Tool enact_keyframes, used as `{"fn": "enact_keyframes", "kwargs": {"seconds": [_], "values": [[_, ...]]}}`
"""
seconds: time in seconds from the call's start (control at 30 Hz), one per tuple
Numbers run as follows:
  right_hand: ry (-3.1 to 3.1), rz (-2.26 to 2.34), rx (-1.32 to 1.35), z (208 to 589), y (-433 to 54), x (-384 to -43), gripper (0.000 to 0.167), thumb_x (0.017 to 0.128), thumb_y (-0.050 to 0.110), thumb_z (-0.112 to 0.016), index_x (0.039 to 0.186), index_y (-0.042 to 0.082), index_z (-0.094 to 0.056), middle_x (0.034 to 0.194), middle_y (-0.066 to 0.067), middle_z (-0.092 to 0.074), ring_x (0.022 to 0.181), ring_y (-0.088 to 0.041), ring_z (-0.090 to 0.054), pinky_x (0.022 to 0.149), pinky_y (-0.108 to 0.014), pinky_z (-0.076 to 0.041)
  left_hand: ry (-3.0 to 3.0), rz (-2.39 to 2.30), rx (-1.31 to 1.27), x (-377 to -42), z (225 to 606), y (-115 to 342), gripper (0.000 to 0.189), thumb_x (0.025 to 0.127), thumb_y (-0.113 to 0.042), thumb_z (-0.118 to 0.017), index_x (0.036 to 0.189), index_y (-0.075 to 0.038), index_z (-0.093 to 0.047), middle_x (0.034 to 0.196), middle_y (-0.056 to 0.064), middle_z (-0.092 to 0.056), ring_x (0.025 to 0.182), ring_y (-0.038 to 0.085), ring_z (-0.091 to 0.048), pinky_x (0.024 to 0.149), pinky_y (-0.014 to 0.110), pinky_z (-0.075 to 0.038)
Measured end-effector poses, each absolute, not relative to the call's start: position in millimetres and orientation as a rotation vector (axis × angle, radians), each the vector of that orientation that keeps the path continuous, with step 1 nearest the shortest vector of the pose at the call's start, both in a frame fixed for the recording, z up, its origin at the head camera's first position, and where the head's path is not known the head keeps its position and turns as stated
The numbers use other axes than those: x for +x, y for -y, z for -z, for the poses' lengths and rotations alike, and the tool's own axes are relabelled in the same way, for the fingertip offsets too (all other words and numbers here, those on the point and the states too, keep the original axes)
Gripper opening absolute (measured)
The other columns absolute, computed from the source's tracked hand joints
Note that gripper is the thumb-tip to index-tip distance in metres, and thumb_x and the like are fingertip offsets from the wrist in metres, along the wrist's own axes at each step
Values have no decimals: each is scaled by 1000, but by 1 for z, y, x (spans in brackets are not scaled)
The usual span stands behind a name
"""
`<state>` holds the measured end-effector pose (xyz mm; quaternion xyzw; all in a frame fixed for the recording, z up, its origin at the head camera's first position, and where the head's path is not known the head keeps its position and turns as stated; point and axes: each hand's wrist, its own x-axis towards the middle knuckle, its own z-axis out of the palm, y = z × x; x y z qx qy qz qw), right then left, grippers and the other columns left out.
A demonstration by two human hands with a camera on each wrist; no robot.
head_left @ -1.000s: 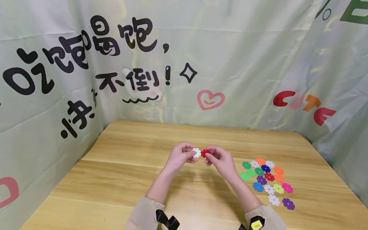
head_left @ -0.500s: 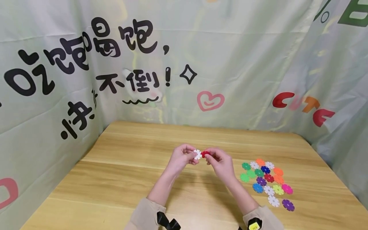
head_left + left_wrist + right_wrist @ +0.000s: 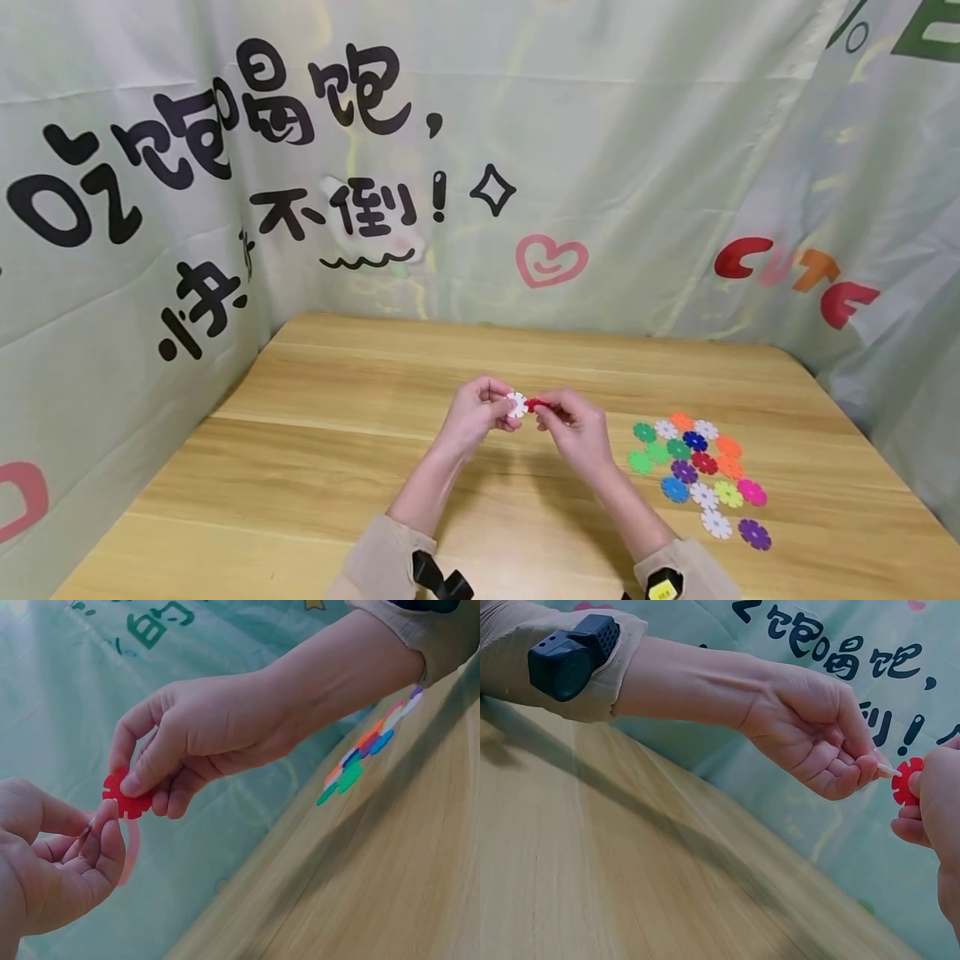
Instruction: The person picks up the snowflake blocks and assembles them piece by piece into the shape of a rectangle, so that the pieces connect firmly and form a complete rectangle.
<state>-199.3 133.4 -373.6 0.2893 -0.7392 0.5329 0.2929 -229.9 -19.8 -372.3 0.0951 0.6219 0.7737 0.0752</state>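
Over the middle of the table, my left hand (image 3: pixel 472 417) pinches a white notched snowflake disc (image 3: pixel 517 405) between thumb and fingers. Facing it, my right hand (image 3: pixel 583 429) pinches a red snowflake disc (image 3: pixel 534 405), which the head view shows nearly edge-on. The two rims meet, with the red disc turned crosswise to the white one. In the right wrist view the white disc (image 3: pixel 887 771) appears as a thin edge against the red disc (image 3: pixel 904 786). Fingers hide part of both discs, so how deep the notches sit in each other cannot be made out.
To the right on the wooden table (image 3: pixel 337 467) lies a loose group of several snowflake discs, among them a green disc (image 3: pixel 643 432), a blue disc (image 3: pixel 674 489) and a purple disc (image 3: pixel 754 534). A printed cloth (image 3: pixel 615 167) hangs behind the table.
The red disc has turned in my right fingers from nearly face-on to nearly edge-on in the head view. It stays against the white disc; my left hand has hardly moved.
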Motion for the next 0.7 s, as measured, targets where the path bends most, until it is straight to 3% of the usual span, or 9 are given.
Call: {"fn": "enact_keyframes", "kwargs": {"seconds": [0.33, 0.5, 0.7], "values": [[1913, -1365, 869, 379, -133, -199, 20, 69, -28, -62, 80, -11, -62, 68, -19, -58, 52, -30, -55, 44, -31, -51, -1851, -2299, 255, -229, 376, 19, 17, 81, 15, -52, 98, 17, -51, 78, 16, -55, 54, 13, -57, 54, 21, -52], [1965, -1418, 780, 380, -132, -199, 15, 74, -23, -62, 83, -11, -63, 71, -19, -61, 54, -29, -58, 47, -32, -53, -1861, -2287, 278, -231, 375, 21, 17, 82, 12, -52, 99, 16, -51, 78, 11, -53, 56, 13, -58, 55, 21, -51], [1954, -1575, 732, 379, -133, -201, 13, 79, -20, -59, 89, -14, -64, 79, -24, -61, 61, -29, -62, 55, -34, -56, -1857, -2267, 308, -234, 373, 24, 23, 84, 9, -53, 106, 15, -50, 84, 12, -54, 60, 13, -59, 59, 22, -52]]}}
